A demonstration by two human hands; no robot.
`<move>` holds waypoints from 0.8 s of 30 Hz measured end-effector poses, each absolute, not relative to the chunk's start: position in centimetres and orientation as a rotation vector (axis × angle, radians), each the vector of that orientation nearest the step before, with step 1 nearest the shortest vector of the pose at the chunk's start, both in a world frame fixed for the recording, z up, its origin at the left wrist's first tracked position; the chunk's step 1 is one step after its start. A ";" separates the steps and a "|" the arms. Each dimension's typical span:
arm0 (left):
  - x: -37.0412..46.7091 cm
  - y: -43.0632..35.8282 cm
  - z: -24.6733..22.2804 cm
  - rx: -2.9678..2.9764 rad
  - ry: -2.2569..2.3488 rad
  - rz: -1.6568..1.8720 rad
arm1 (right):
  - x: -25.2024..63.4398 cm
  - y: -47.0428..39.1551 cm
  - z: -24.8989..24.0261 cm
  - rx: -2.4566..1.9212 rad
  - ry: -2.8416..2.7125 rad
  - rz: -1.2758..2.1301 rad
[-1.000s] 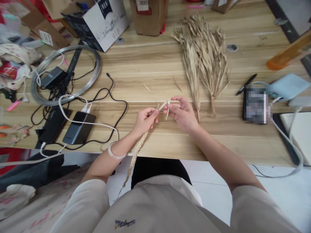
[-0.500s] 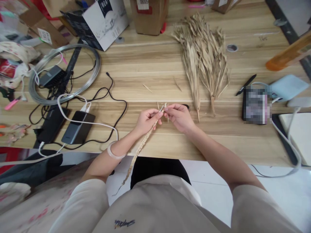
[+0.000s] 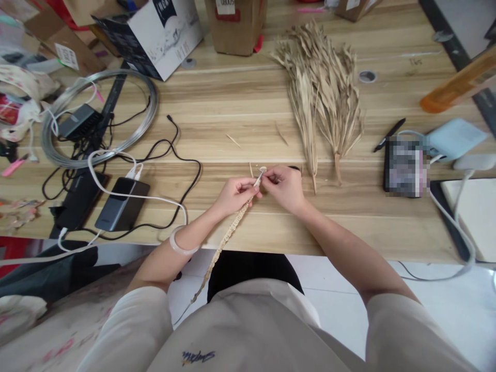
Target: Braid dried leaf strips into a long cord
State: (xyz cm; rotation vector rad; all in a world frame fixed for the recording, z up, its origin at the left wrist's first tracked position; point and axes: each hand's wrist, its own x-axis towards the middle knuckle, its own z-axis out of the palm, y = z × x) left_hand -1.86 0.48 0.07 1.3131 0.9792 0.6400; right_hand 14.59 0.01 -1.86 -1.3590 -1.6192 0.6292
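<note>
Though inverted, shirt lettering (image 3: 198,357) near strand (image 3: 223,242)

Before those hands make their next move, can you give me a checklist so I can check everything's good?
1. Left hand has hold of the crinkled strip: ok, near its upper end.
2. Right hand is close by: ok, its fingertips are at that same end.
3. Right fingertips are pinching the strip: cannot tell, too small to see.
4. Whole strip is over the table: not ok, its lower part hangs past the edge.
5. Dried leaves look near enough: ok, beside and beyond the right hand.
</note>
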 end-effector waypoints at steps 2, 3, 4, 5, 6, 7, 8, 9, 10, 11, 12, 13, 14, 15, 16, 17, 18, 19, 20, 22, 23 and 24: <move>-1.9 0.5 -0.1 1.322 0.999 0.645 | 14.7 0.0 -1.8 -1.309 -1.754 0.460; -1.9 0.5 -0.2 1.326 1.013 0.656 | 14.7 -0.1 -1.7 -1.277 -1.818 0.390; -1.9 0.5 -0.3 1.336 1.028 0.673 | 14.7 -0.1 -1.7 -1.245 -1.880 0.330; -2.0 0.5 -0.4 1.355 1.041 0.694 | 14.7 -0.1 -1.7 -1.215 -1.938 0.279; -2.0 0.5 -0.4 1.388 1.052 0.718 | 14.7 -0.2 -1.7 -1.188 -1.989 0.234; -2.1 0.4 -0.4 1.433 1.064 0.743 | 14.8 -0.2 -1.7 -1.164 -2.031 0.194; -2.1 0.4 -0.4 1.489 1.077 0.765 | 14.8 -0.2 -1.7 -1.141 -2.063 0.158; -2.2 0.3 -0.4 1.550 1.093 0.786 | 14.8 -0.2 -1.7 -1.120 -2.084 0.123; -2.2 0.3 -0.4 1.610 1.113 0.805 | 14.7 -0.2 -1.6 -1.100 -2.097 0.085; -2.3 0.2 -0.3 1.664 1.136 0.824 | 14.7 -0.3 -1.6 -1.083 -2.101 0.041; -2.3 0.2 -0.3 1.712 1.159 0.840 | 14.7 -0.3 -1.5 -1.068 -2.101 -0.006; -2.3 0.2 -0.3 1.749 1.178 0.853 | 14.6 -0.4 -1.4 -1.054 -2.096 -0.055; -2.4 0.2 -0.2 1.775 1.194 0.865 | 14.6 -0.5 -1.3 -1.040 -2.088 -0.101; -2.4 0.3 -0.3 1.792 1.205 0.881 | 14.6 -0.6 -1.1 -1.023 -2.079 -0.140; -2.5 0.3 -0.3 1.804 1.211 0.900 | 14.5 -0.6 -1.0 -1.001 -2.068 -0.171; -2.5 0.3 -0.3 1.811 1.215 0.921 | 14.5 -0.7 -0.9 -0.975 -2.055 -0.193; -2.5 0.3 -0.4 1.815 1.215 0.940 | 14.6 -0.8 -0.8 -0.945 -2.041 -0.206; -2.5 0.3 -0.5 1.816 1.213 0.958 | 14.6 -0.8 -0.7 -0.913 -2.028 -0.208; -2.5 0.4 -0.6 1.817 1.210 0.972 | 14.6 -0.8 -0.6 -0.880 -2.017 -0.200; -2.5 0.4 -0.8 1.809 1.212 0.999 | 14.8 -0.8 -0.4 -0.820 -2.002 -0.165; -2.5 0.3 -0.9 1.801 1.219 1.015 | 14.9 -0.8 -0.3 -0.794 -1.999 -0.144; -2.5 0.3 -0.9 1.791 1.229 1.032 | 14.9 -0.8 -0.3 -0.772 -1.998 -0.123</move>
